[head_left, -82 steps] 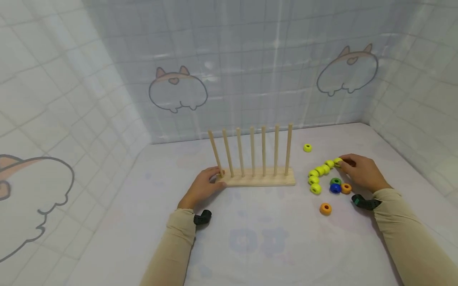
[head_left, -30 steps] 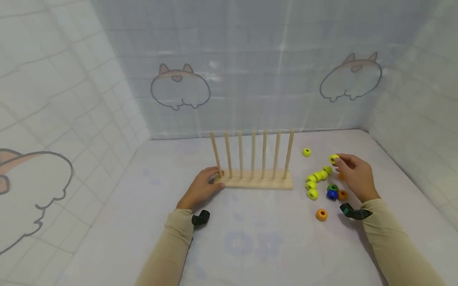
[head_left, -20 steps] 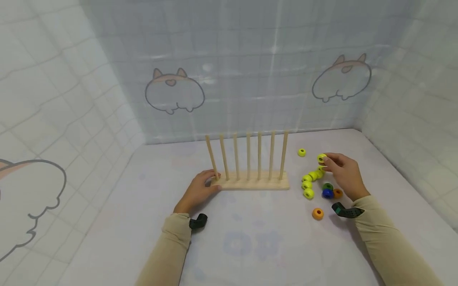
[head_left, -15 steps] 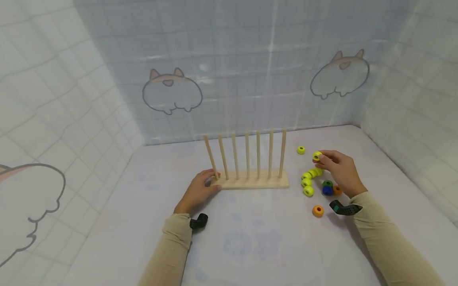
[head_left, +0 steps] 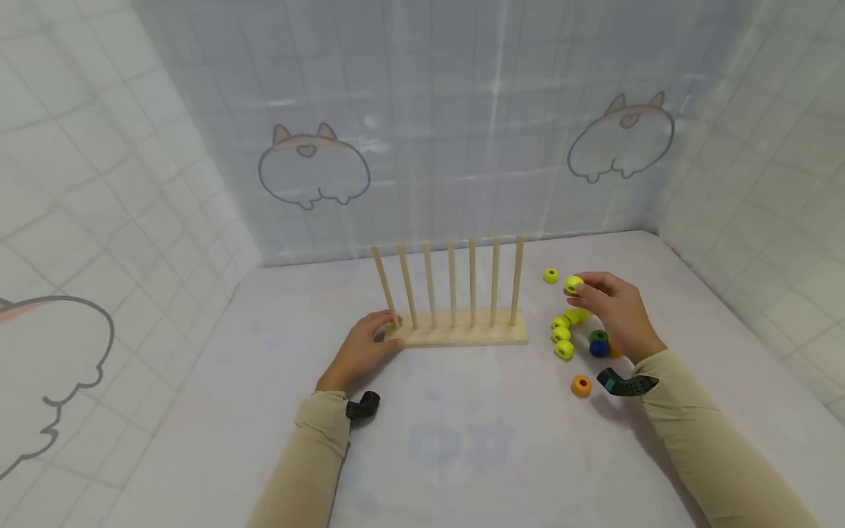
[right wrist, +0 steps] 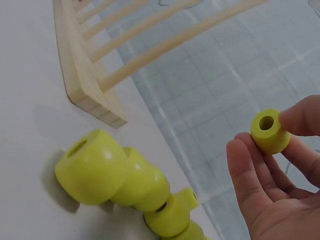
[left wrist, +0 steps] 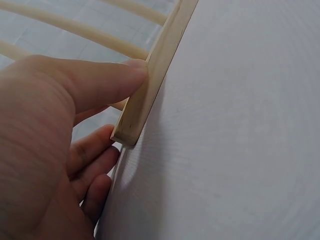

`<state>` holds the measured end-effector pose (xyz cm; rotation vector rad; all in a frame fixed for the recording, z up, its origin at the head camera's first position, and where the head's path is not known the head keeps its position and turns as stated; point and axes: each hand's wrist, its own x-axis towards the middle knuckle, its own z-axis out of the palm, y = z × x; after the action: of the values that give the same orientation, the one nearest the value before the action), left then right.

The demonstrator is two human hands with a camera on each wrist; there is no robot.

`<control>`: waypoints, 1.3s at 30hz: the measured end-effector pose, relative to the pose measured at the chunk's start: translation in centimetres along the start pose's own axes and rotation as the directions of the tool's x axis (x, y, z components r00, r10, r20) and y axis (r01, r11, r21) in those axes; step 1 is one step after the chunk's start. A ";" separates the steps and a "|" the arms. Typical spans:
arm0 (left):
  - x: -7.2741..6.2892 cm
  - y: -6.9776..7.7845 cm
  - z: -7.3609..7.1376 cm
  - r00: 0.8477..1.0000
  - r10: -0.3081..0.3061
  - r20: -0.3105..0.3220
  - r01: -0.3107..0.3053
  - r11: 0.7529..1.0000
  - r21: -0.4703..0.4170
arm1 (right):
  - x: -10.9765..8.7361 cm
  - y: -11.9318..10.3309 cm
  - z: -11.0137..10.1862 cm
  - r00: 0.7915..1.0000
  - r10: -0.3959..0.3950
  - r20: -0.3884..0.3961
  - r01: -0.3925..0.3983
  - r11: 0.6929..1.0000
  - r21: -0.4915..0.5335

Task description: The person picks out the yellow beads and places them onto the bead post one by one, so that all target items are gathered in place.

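Note:
A wooden peg rack (head_left: 462, 336), with a row of upright pegs on a flat base, stands mid-table in the head view. My left hand (head_left: 359, 352) grips the left end of its base, the thumb (left wrist: 125, 80) on the front edge and the fingers behind. To the right of the rack, my right hand (head_left: 617, 312) pinches a yellow bead (right wrist: 270, 132) between thumb and fingers, raised off the table. The bead's hole shows in the right wrist view. Below that hand runs a curved row of yellow beads (head_left: 561, 334), its far end partly covered.
One lone yellow bead (head_left: 551, 276) lies behind the row. A green bead (head_left: 598, 336), a blue bead (head_left: 598, 348) and a partly hidden orange bead (head_left: 615, 350) cluster by the right wrist. Another orange bead (head_left: 582, 386) sits nearer. Patterned sheets rise behind and at both sides.
My right hand has lifted the yellow bead from the far end of the row and carried it left towards the rack. My left hand has kept its grip on the base.

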<state>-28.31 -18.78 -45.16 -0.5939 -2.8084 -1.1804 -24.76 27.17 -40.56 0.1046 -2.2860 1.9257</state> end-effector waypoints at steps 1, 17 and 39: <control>-0.2 -0.1 0.0 1.000 0.000 -0.002 0.000 1.000 -0.002 | 0.0 -0.1 0.2 1.000 -0.003 0.004 0.003 1.000 0.007; -0.2 0.1 -0.1 1.000 0.026 -0.003 -0.026 1.000 -0.013 | 0.3 -1.5 2.6 1.000 -0.020 0.000 0.019 0.970 0.244; -0.5 0.1 -0.2 0.999 0.043 -0.017 -0.042 0.999 0.011 | 1.1 -3.9 2.8 0.993 -0.105 0.062 0.066 0.888 0.454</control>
<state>-27.80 -19.02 -45.00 -0.6360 -2.7712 -1.1570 -25.45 23.79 -37.04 0.3386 -1.7925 2.4060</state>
